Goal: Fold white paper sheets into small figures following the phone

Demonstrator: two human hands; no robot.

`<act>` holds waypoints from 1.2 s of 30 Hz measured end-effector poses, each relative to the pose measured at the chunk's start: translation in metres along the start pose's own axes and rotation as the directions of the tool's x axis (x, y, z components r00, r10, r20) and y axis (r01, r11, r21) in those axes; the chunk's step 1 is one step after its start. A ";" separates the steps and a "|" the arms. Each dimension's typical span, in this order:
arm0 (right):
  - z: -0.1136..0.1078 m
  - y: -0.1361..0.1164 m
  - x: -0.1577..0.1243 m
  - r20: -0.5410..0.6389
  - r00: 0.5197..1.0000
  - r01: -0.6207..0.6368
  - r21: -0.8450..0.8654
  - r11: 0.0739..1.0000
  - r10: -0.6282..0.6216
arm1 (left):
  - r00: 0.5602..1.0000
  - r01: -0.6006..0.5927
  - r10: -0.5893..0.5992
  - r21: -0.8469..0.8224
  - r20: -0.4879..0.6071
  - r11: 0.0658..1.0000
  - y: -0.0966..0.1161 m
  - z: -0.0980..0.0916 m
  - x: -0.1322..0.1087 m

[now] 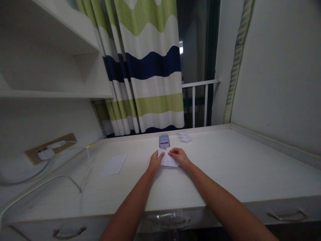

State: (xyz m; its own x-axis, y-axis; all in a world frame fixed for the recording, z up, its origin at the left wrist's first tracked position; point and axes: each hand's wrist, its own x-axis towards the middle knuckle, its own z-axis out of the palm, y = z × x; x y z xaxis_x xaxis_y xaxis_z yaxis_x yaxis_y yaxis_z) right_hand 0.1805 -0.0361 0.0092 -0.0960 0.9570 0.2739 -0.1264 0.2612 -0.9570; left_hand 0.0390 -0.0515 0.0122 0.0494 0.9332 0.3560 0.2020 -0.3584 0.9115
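Note:
Between my hands is a folded sheet of white paper (169, 161), raised a little toward me over the desk. My left hand (155, 160) grips its left side, thumb lying on the top face. At the upper right edge my right hand (180, 156) pinches the paper between thumb and fingers. Just beyond the paper lies a phone (164, 141) with its screen lit. To the right of the phone sits a small folded white paper piece (184, 137). Further left, a flat white sheet (114, 165) rests on the desk.
The white desk (238, 164) has drawer handles (287, 216) along its front. White chargers (46, 154) plug into a wall socket at left, with cables (64, 175) running over the desk's left side. A striped curtain (155, 67) hangs behind; a shelf (55, 94) juts out upper left.

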 end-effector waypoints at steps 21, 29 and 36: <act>0.000 0.000 -0.001 -0.018 1.000 -0.005 -0.027 1.000 0.005 | 0.983 0.000 0.021 -0.115 0.182 0.993 0.014 -0.001 -0.004; -0.001 -0.003 -0.004 0.016 0.998 0.066 -0.079 0.995 -0.064 | 0.983 0.109 -0.075 -0.202 0.170 0.973 0.007 -0.001 -0.001; 0.000 -0.006 -0.006 0.061 0.990 0.135 -0.135 0.982 -0.128 | 0.966 0.195 -0.154 -0.199 0.206 0.960 0.000 0.001 -0.001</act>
State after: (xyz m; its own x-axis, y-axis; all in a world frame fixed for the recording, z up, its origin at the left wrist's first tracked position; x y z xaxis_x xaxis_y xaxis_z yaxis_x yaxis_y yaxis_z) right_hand 0.1821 -0.0431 0.0134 -0.1391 0.9063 0.3992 -0.0034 0.4026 -0.9154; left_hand 0.0404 -0.0529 0.0119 0.2185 0.9624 0.1612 0.0088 -0.1672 0.9859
